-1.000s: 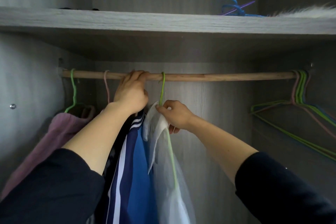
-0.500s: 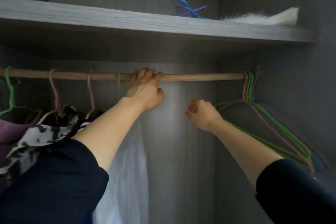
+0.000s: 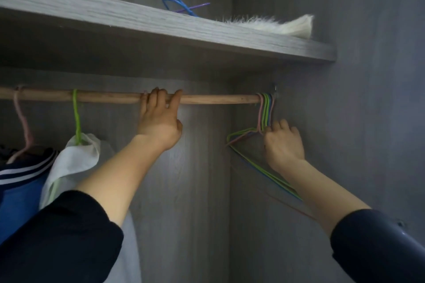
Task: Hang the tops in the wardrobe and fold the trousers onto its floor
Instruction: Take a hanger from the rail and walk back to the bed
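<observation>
A wooden rail (image 3: 211,99) runs across the wardrobe. My left hand (image 3: 159,119) grips it near the middle, fingers curled over the top. A white top (image 3: 73,161) hangs on a green hanger (image 3: 76,117) left of that hand. Further left a blue top with white stripes (image 3: 23,181) hangs on a pink hanger (image 3: 21,119). At the rail's right end hangs a bunch of empty hangers (image 3: 266,110), pink, green and blue. My right hand (image 3: 284,145) holds them at their necks, fingers curled around the wires.
A grey shelf (image 3: 161,27) sits above the rail, with blue and purple hangers (image 3: 177,4) and a white furry item (image 3: 276,25) on it. The wardrobe's right wall (image 3: 368,122) stands close behind the empty hangers.
My right hand let go of the white top's collar and moved right to the empty hangers, taking hold of them. My left hand slid right along the rail. The view turned right.
</observation>
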